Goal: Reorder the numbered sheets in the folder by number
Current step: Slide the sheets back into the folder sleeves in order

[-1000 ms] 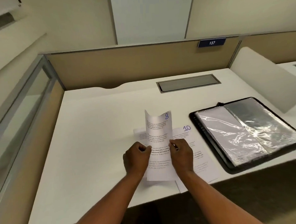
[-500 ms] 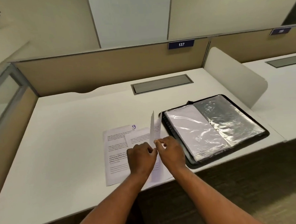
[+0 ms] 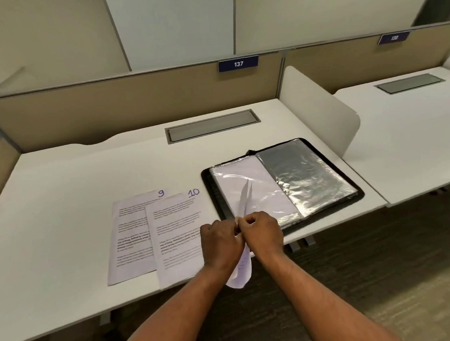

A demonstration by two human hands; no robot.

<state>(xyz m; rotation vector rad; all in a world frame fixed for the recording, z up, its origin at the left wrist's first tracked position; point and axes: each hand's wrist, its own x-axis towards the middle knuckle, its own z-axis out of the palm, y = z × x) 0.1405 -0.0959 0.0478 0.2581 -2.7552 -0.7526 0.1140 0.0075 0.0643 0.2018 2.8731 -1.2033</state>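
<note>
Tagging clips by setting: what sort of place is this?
Likely an open-plan office or study hall: a partition, a plate numbered 137, and a cable hatch in the white desk.

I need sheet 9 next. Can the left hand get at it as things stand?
Probably not yet: the left hand and right hand both pinch the curled sheet. Freed, its way looks open; sheet 9 lies flat to its left, only sheet 10 overlapping its right edge.
</note>
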